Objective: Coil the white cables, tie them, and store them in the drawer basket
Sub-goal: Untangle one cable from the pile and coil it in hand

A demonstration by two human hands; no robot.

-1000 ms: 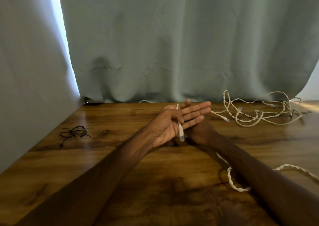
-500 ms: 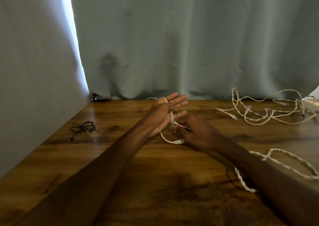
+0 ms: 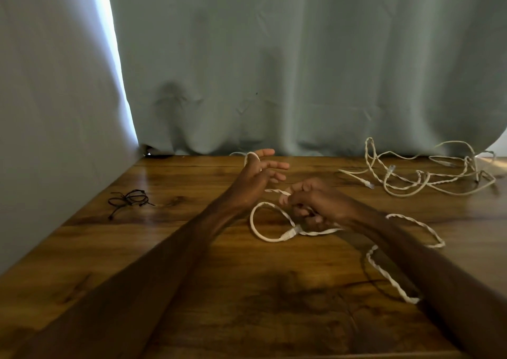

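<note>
Our left grip (image 3: 255, 183) is spread wide. Our right grip (image 3: 315, 205) pinches the white braided cable (image 3: 258, 229), which looks light and floppy; we'd hold it near the loop.

White cable (image 3: 289, 234) with a twisted, braided look; brown wood-grain table (image 3: 247, 290); pale grey-green curtain (image 3: 301, 70); ties (image 3: 129, 199), seemingly black or dark brown.

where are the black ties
Head view: the black ties lie on the table at its left, close to the curtain, left of the left hand.
</note>
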